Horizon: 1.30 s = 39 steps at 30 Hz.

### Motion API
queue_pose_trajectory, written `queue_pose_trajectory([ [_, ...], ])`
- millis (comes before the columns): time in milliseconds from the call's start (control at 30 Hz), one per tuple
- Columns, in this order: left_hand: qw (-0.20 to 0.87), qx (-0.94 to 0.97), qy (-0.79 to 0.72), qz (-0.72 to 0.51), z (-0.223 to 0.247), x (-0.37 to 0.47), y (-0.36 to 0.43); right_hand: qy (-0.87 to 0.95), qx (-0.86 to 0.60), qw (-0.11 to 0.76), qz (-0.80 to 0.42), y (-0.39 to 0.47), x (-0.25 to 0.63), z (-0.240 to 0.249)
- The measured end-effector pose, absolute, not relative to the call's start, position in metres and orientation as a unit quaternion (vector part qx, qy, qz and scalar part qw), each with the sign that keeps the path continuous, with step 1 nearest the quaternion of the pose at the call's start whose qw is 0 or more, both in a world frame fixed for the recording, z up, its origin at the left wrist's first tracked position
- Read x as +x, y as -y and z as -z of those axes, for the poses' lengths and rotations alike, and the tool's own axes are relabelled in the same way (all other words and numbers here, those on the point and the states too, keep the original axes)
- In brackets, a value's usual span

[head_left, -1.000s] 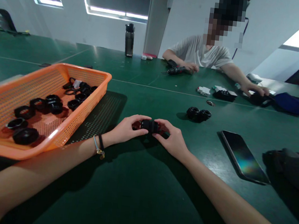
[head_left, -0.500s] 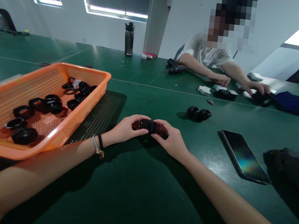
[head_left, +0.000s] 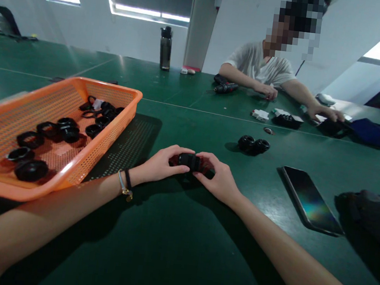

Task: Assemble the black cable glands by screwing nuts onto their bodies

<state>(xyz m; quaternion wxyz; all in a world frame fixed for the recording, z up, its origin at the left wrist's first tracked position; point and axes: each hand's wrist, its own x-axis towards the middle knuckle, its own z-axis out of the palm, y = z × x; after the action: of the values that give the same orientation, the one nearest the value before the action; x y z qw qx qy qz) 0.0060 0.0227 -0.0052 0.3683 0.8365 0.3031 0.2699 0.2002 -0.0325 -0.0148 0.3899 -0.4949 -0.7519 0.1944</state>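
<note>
Between my two hands, just above the green table, is a black plastic fitting [head_left: 188,161], short and cylindrical, lying on its side. My left hand [head_left: 163,163] grips its left end between thumb and fingers. From the other side, my right hand [head_left: 218,178] closes its thumb and fingers on the right end. The fingertips of both hands nearly meet and cover part of the fitting. Farther right, two similar black fittings [head_left: 253,145] stand side by side on the table.
An orange perforated basket [head_left: 70,165] with several black rings and fittings stands at left, beside my forearm. A phone [head_left: 310,199] and a dark cloth item [head_left: 373,218] lie at right. Beyond are a bottle [head_left: 165,48], a power drill [head_left: 225,87] and a co-worker [head_left: 260,68] handling small parts.
My hands stay in place around the fitting, which looks slightly turned. Across the table, the co-worker leans differently and one of their hands has shifted left.
</note>
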Motion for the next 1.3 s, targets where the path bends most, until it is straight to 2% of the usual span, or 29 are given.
queue_pose_trajectory([
  [333,0.368,0.830,-0.325,-0.265,0.0032,0.0079,-0.0223,0.758,-0.500,0.392,-0.149,0.0305,0.2020,0.0167],
  [1300,0.374,0.827,-0.331,-0.258,0.0021,0.0081,-0.0223,0.730,-0.516,0.404,-0.195,0.0309,0.1998,0.0158],
])
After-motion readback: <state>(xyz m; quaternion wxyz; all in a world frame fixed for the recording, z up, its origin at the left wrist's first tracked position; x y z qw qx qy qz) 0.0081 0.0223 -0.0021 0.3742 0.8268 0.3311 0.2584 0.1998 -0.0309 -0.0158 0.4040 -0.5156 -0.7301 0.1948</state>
